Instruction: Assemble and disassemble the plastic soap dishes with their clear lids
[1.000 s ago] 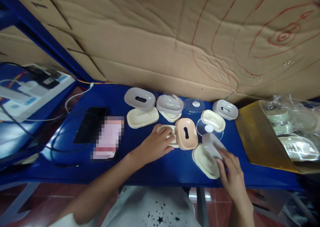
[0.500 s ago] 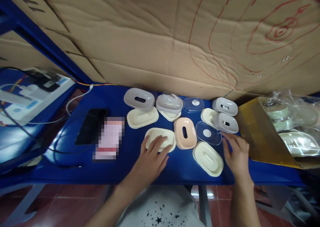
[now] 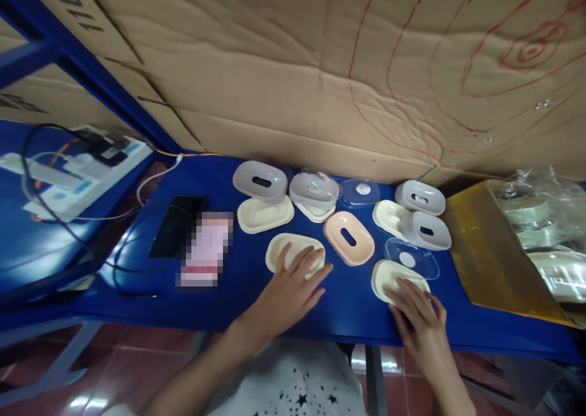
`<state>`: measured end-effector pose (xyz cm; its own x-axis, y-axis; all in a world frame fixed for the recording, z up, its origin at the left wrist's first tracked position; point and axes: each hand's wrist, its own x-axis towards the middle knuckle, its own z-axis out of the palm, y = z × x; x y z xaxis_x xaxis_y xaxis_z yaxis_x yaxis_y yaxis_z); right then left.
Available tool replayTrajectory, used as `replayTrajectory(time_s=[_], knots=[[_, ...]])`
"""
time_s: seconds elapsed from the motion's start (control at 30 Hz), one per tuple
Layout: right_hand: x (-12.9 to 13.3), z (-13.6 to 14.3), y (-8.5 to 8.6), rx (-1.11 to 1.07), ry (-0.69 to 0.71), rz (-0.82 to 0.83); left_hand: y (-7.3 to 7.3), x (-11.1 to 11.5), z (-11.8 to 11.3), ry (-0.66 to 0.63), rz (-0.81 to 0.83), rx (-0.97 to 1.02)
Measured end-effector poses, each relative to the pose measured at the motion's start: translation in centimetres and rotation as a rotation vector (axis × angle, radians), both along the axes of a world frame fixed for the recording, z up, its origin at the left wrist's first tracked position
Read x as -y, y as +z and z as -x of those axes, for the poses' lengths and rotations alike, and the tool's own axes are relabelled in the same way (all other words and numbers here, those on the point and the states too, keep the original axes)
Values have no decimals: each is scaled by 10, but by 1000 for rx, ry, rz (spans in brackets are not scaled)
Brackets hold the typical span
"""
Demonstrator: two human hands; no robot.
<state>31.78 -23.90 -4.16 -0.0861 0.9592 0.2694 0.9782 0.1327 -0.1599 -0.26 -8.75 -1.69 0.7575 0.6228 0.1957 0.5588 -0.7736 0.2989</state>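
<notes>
My left hand [image 3: 293, 284] lies with fingers spread over a cream oval tray [image 3: 276, 249], which looks like a soap dish part. Over another cream oval tray [image 3: 383, 277] at the right, the outstretched fingers of my right hand [image 3: 419, 312] rest. Between the two, a peach oval dish with a slot [image 3: 361, 245] sits at an angle. A clear lid with a white round label [image 3: 423, 263] partly overlaps the right tray. Behind them stand grey slotted dishes [image 3: 277, 181] [image 3: 428, 193], more cream trays [image 3: 265, 214] and a second clear lid [image 3: 352, 193].
A cardboard box [image 3: 471, 251] of plastic-wrapped pieces stands at the right. On the left are a dark phone [image 3: 174, 229], a blurred-out pink screen [image 3: 208, 245] and a power strip [image 3: 68, 202] with cables. A cardboard wall [image 3: 274, 68] closes off the back of the blue table [image 3: 339, 318].
My right hand has moved from the clear lid's edge onto the right cream tray. The clear lid and that tray have shifted right, and the peach dish has turned.
</notes>
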Motion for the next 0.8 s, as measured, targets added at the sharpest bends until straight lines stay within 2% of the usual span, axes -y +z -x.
replayTrajectory(time_s=[0.17, 0.27, 0.33, 0.4, 0.5, 0.67, 0.73, 0.8], knots=[[-16, 1, -3, -74, -24, -9, -13, 4, 45, 196, -50, -20], [-25, 1, -4, -81, -106, -76, -18, 12, 58, 231, -17, 22], [-30, 5, -1, -106, -107, -109, -18, 16, 60, 231, 12, 91], [-36, 17, 4, -175, -60, -121, -16, 16, 58, 217, 39, 174], [-48, 54, 14, -312, 51, -98, -10, 8, 53, 199, 37, 244], [-73, 123, 24, -400, 313, -4, -4, -16, 57, 225, -65, 193], [-81, 136, 26, -404, 376, 30, -4, -26, 64, 285, -92, 172], [-87, 136, 27, -387, 409, 54, -5, -34, 72, 348, -111, 135]])
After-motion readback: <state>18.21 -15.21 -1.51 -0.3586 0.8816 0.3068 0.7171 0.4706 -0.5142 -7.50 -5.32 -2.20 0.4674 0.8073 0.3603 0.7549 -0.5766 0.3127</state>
